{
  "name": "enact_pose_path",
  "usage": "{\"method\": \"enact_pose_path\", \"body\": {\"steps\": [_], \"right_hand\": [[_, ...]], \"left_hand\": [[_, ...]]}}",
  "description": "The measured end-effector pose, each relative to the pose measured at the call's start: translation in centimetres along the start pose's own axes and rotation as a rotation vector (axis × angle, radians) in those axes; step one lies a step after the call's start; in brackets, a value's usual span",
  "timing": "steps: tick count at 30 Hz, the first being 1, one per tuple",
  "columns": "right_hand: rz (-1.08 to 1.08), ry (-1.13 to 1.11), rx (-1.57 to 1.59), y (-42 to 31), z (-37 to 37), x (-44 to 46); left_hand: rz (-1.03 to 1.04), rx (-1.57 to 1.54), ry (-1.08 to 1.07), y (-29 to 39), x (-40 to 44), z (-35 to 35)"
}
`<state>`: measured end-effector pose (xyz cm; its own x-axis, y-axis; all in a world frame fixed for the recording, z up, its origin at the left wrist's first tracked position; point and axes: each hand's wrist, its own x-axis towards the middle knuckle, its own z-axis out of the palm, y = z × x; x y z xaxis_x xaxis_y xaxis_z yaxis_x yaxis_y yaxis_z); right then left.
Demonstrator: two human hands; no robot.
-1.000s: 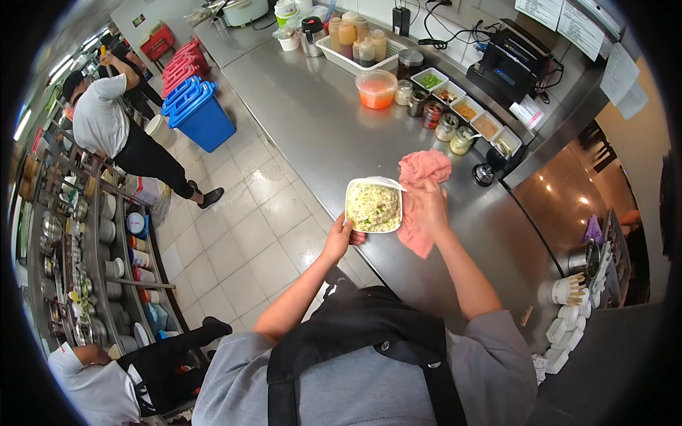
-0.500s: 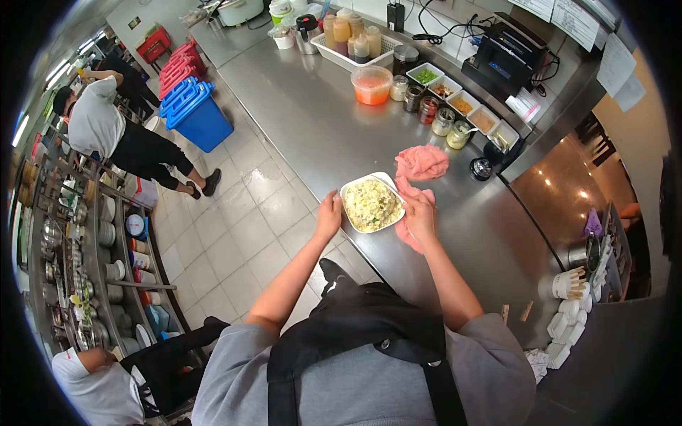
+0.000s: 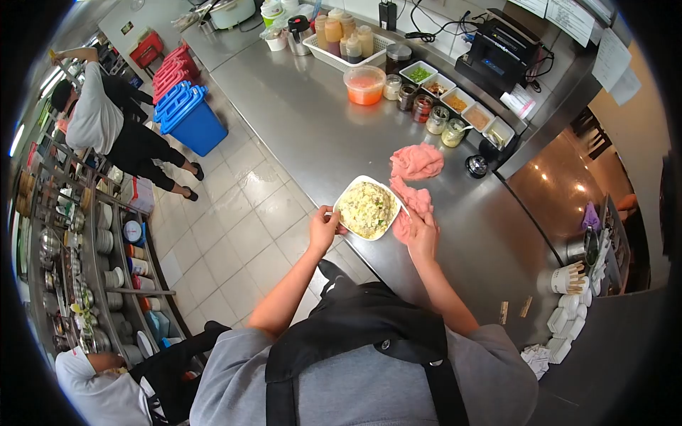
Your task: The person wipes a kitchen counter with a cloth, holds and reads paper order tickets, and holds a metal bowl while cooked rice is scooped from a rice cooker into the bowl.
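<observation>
A white square bowl (image 3: pixel 366 238) heaped with a pale, chunky food mix (image 3: pixel 368 209) with green bits is at the counter's front edge. My left hand (image 3: pixel 325 228) is closed on the bowl's left rim, thumb on top. Close against the right side of the bowl, my right hand (image 3: pixel 423 238) has its fingers pinched together. Something thin and white shows at those fingertips; I cannot tell whether it is a handle or the rim. A crumpled pink cloth (image 3: pixel 416 198) lies behind and beside my right hand. Another pink cloth (image 3: pixel 417 162) sits just beyond it.
Along the back of the steel counter (image 3: pixel 284 106) are sauce bottles in a white basket (image 3: pixel 341 62), an orange-filled tub (image 3: pixel 365 86), jars, small trays and a black printer (image 3: pixel 497 51). A blue bin (image 3: pixel 192 126) stands on the floor. Two people work left, near shelves (image 3: pixel 106 270).
The bowl has shifted slightly left and turned, and my left hand has come onto its rim. My right hand has moved slightly down. A co-worker at the upper left has raised an arm.
</observation>
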<state>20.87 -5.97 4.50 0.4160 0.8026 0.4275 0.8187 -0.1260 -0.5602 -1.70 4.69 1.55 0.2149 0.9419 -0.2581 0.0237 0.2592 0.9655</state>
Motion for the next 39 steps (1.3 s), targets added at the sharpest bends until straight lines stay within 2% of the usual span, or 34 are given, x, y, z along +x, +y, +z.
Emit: {"method": "enact_pose_path", "body": {"steps": [8,10,14,17,19,22,25,28,32,34,39], "right_hand": [[0.027,-0.079,-0.052,-1.4,-1.0,1.2],[-0.013,-0.135,-0.150,-0.6,0.1,0.9],[-0.049,-0.124,-0.161,-0.8,0.8,0.3],[0.014,-0.099,-0.182,-1.8,0.1,1.2],[-0.005,-0.194,-0.187,-1.7,0.1,1.3],[-0.073,-0.182,-0.242,-1.7,0.6,1.0],[-0.038,-0.099,-0.237,-2.6,0.1,1.7],[-0.101,-0.175,-0.300,-2.2,0.5,1.5],[-0.112,-0.169,-0.296,-3.4,0.0,1.8],[-0.143,-0.064,-0.314,-3.9,-0.3,2.1],[-0.184,-0.084,-0.374,-4.3,0.1,2.0]], "left_hand": [[-0.088,-0.127,0.018,0.0,-3.3,1.2],[-0.132,-0.191,0.029,-0.1,-3.7,1.5],[-0.182,-0.246,0.029,-0.3,-4.4,2.0],[-0.210,-0.254,0.009,-0.4,-4.8,2.0],[-0.252,-0.309,-0.006,-0.3,-5.0,2.2],[-0.298,-0.340,-0.011,-0.2,-5.3,2.5],[-0.311,-0.356,-0.031,-0.2,-5.5,2.6],[-0.327,-0.359,-0.054,0.0,-5.8,2.8],[-0.353,-0.360,-0.040,-0.1,-5.8,2.9],[-0.331,-0.372,-0.065,-0.3,-5.8,2.8],[-0.343,-0.370,-0.065,-0.2,-5.7,2.8]]}}
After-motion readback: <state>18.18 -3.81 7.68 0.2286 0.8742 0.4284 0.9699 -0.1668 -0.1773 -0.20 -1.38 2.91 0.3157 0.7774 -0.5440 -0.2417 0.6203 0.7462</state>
